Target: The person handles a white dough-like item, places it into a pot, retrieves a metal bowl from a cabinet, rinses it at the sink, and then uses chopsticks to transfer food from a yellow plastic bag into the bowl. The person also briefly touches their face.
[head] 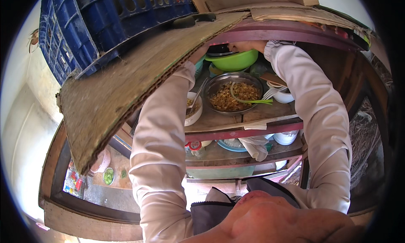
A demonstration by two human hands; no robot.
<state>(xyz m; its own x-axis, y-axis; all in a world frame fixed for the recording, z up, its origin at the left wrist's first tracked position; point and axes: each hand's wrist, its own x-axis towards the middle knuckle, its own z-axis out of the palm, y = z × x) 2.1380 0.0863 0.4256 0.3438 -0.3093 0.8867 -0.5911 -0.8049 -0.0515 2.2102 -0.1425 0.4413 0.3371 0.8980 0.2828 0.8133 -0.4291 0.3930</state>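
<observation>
Both my arms reach into a wooden cabinet. My left hand (200,54) is largely hidden behind the cardboard edge, near the left side of a dark dish (218,49). At that dish's right edge, the fingers of my right hand (248,46) are curled; the cabinet's top rail partly covers them. Directly below is a bright green plastic bowl (235,62). Nearer me on the shelf stands a steel bowl of shredded, browned food (234,95), with a green-handled utensil (253,101) lying across it. To its left, a white bowl (193,114) holds food and a metal spoon (199,92).
A cardboard sheet (133,75) juts out at upper left under a blue plastic crate (104,24). White bowls (283,97) with a fork sit at the shelf's right. Lower shelves hold a red-lidded jar (195,147) and a blue basin (232,144). An open framed door (91,208) stands left.
</observation>
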